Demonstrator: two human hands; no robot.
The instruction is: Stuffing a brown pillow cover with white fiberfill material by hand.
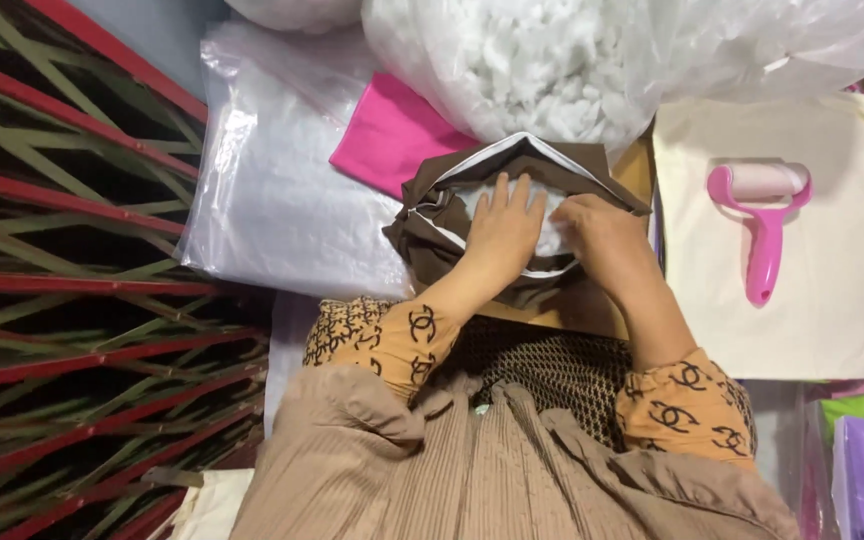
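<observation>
Both hands press into a brown cushion cover (442, 225) at table centre, mouth facing away, long axis crosswise: left hand (505, 228) fingers spread flat on the white stuffing (553, 236), right hand (602, 235) curled, grip unclear.

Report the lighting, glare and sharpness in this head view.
Head view: soft, even light with weak shadows; white glare on the clear plastic bag; the left hand and right hand on the brown cover are slightly soft, the pink lint roller crisper.

Sewing workshop: bagged white stuffing (552, 60), fabric pieces (392, 135), lint roller (764, 215).
</observation>
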